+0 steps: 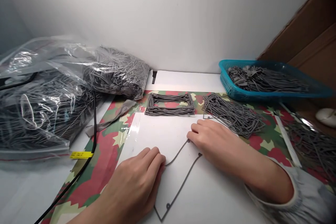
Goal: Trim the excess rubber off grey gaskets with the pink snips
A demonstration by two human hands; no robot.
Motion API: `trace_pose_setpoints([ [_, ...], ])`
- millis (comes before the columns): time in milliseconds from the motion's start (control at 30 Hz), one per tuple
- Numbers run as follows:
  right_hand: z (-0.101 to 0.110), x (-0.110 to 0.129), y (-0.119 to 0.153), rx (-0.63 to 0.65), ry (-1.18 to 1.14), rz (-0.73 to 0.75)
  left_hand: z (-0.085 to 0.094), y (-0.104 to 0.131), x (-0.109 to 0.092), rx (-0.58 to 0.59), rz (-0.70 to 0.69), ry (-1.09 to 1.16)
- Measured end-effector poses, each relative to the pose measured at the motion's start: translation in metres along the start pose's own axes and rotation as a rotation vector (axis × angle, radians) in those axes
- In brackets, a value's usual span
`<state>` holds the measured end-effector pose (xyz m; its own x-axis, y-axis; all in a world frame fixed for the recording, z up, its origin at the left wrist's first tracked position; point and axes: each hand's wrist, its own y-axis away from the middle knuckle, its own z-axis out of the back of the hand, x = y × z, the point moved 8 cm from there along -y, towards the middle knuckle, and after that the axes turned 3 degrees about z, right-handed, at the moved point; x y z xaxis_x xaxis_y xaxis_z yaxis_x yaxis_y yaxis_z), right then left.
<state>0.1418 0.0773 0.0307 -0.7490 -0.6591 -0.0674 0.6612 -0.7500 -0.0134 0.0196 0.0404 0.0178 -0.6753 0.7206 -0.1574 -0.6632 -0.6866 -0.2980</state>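
Left hand: fingers bent together, closed on one long side of a thin grey loop; thumb hidden from view. Right hand: fingertips closed on the loop's far end, covering that corner. Loop lies at a slant over a white sheet, between the two hands, one pointed corner toward the wearer; small round tabs visible along it.

Beyond the hands, at the sheet's far edge: a neat rectangular stack of similar loops. To its right, an untidy pile, just past the right hand. Farther right, a blue basket holding more grey pieces.

Left side of surface: two clear bags, the big bag and the smaller bag, both filled with grey pieces. A black cable with a yellow tag runs past them. Patterned cover shows beneath the sheet.
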Motion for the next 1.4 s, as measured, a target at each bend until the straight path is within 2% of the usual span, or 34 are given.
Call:
trace_pose_setpoints([
  [133,0.001,0.002,0.001,0.018,0.022,0.006,0.006,0.002,0.003,-0.058,0.034,0.042],
  [267,-0.002,-0.003,0.003,0.076,0.025,-0.03,0.013,0.001,0.017,-0.11,0.137,0.123],
  [433,-0.002,-0.006,0.001,0.075,0.009,-0.055,0.022,0.0,0.032,-0.205,0.225,0.252],
  [633,-0.002,0.007,-0.003,0.058,-0.049,0.064,0.03,0.0,0.024,-0.295,0.1,0.231],
  [800,0.004,-0.005,-0.002,0.023,-0.01,0.031,0.031,0.0,0.021,-0.288,0.026,0.148],
  [933,0.02,-0.028,0.003,-0.057,-0.016,-0.01,0.031,0.0,0.034,-0.29,0.059,0.024],
  [1000,0.034,-0.036,0.007,-0.127,0.002,-0.022,0.037,0.0,0.039,-0.329,0.069,0.018],
  [1100,0.058,-0.036,0.016,-0.225,0.021,-0.027,0.053,0.001,0.041,-0.447,0.069,0.065],
  [1167,0.069,-0.03,0.022,-0.248,0.015,-0.026,0.06,0.002,0.037,-0.495,0.049,0.074],
  [1267,0.066,-0.016,0.031,-0.151,-0.033,0.025,0.055,0.002,0.023,-0.404,-0.063,0.096],
  [1333,0.053,-0.009,0.038,-0.043,-0.079,0.066,0.046,0.002,0.015,-0.289,-0.149,0.125],
  [1400,0.039,-0.01,0.043,0.041,-0.11,0.048,0.041,0.005,0.012,-0.243,-0.198,0.139],
])
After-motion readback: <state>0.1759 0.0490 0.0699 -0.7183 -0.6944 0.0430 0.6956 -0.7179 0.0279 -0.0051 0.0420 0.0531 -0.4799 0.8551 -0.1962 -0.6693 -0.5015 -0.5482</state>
